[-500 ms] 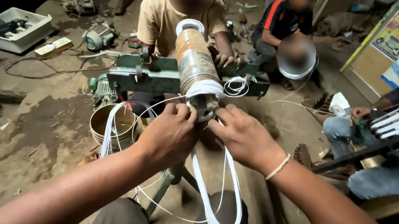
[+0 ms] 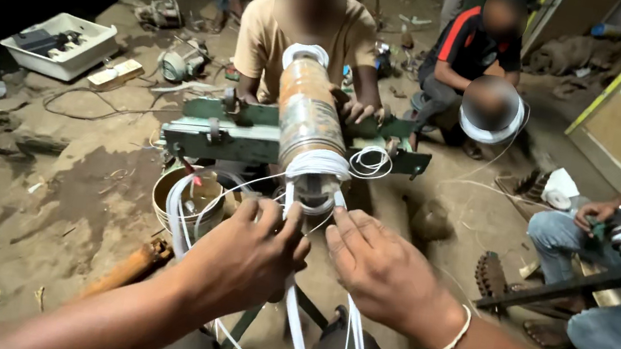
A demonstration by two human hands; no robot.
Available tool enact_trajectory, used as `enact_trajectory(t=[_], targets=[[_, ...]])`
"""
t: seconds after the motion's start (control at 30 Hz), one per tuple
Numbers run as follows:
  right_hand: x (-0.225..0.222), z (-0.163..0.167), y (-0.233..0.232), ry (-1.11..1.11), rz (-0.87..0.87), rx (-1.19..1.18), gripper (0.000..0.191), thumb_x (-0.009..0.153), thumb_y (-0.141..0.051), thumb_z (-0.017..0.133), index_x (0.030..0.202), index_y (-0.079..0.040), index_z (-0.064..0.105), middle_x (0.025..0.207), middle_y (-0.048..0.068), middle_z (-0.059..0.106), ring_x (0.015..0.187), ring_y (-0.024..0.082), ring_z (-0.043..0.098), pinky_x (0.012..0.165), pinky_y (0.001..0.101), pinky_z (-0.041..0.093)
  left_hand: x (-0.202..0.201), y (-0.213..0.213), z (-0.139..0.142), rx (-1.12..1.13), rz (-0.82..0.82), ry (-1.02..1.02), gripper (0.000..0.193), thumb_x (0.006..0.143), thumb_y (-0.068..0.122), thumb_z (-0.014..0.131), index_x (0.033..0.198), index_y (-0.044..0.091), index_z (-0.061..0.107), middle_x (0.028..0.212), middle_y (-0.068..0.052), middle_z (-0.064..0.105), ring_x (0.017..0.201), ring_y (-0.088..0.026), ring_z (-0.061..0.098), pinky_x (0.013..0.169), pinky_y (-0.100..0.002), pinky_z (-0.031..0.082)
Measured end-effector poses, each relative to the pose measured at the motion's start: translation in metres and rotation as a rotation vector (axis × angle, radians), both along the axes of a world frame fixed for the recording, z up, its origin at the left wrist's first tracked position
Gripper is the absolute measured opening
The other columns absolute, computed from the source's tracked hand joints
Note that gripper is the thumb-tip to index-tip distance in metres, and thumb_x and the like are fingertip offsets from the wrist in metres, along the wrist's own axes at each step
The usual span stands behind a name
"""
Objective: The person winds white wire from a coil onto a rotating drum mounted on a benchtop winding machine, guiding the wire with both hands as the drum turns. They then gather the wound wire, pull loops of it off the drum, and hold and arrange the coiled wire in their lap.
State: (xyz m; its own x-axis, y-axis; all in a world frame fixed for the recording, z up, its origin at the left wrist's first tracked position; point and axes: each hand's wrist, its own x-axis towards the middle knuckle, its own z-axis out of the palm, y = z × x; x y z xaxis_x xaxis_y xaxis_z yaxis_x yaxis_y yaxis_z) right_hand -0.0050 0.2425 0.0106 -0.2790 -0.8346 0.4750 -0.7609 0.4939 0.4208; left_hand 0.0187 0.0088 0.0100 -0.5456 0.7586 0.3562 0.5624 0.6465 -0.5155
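A: Start with the largest item. What sits ahead of my hands?

B: A green metal frame (image 2: 250, 140) lies crosswise just beyond both hands. It carries a rusty cylindrical core (image 2: 304, 113), its near end pointing at me. I judge the frame holds the core steady at working height so both hands stay free.

A: And the winding?

B: White insulated wire (image 2: 317, 166) is bundled around the core's near end, directly above my fingertips. Loose loops hang down between and below my hands; more trail left toward a metal bucket (image 2: 180, 195), just beyond my left hand.

A: Hand states?

B: My left hand (image 2: 246, 255) is curled, fingers pinching wire strands under the core. My right hand (image 2: 382, 270) is spread flat, fingers extended toward the bundle, touching the strands; no closed grip visible.

A: Wire appearance?

B: Thin, flat-looking, clean white, flexible, in several parallel turns.
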Motion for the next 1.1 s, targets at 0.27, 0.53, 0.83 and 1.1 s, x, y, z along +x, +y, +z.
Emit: enact_trajectory(t=[0.27, 0.53, 0.83, 1.1], targets=[[-0.001, 0.000, -0.002, -0.038, -0.066, 0.047, 0.046, 0.082, -0.017, 0.055, 0.117, 0.012, 0.063, 0.125, 0.032, 0.064, 0.114, 0.042, 0.064, 0.092, 0.0405, 0.052, -0.012, -0.002, -0.016, 0.006, -0.014, -0.046, 0.039, 0.086, 0.034, 0.055, 0.101, -0.002, 0.062, 0.128, -0.033, 0.062, 0.094, -0.037, 0.061, 0.073, -0.045, 0.049], [-0.038, -0.008, -0.008, -0.045, -0.074, 0.051, 0.042, 0.086, -0.019, 0.057, 0.117, 0.007, 0.065, 0.116, 0.024, 0.066, 0.110, 0.039, 0.064, 0.093, 0.0427, 0.053, -0.052, -0.010, -0.041, 0.188, -0.041, 0.203, 0.040, 0.083, 0.038, 0.056, 0.106, 0.007, 0.063, 0.124, -0.023, 0.064, 0.089, -0.036, 0.061, 0.069, -0.045, 0.049], [-0.038, -0.005, -0.013, -0.061, -0.023, 0.032, 0.042, 0.080, -0.019, 0.060, 0.113, 0.006, 0.067, 0.112, 0.019, 0.066, 0.108, 0.038, 0.063, 0.097, 0.0447, 0.051, -0.045, -0.012, -0.027, 0.130, 0.010, -0.080, 0.042, 0.083, 0.035, 0.059, 0.108, 0.002, 0.063, 0.121, -0.024, 0.060, 0.102, -0.038, 0.059, 0.074, -0.045, 0.046], [-0.028, -0.006, -0.015, -0.284, 0.022, 0.080, 0.045, 0.075, -0.016, 0.067, 0.118, -0.004, 0.065, 0.125, 0.018, 0.060, 0.091, 0.031, 0.058, 0.076, 0.0442, 0.048, -0.035, -0.023, -0.017, 0.123, -0.058, -0.039, 0.041, 0.087, 0.034, 0.059, 0.114, 0.005, 0.068, 0.124, -0.024, 0.057, 0.097, -0.035, 0.055, 0.081, -0.046, 0.045]])
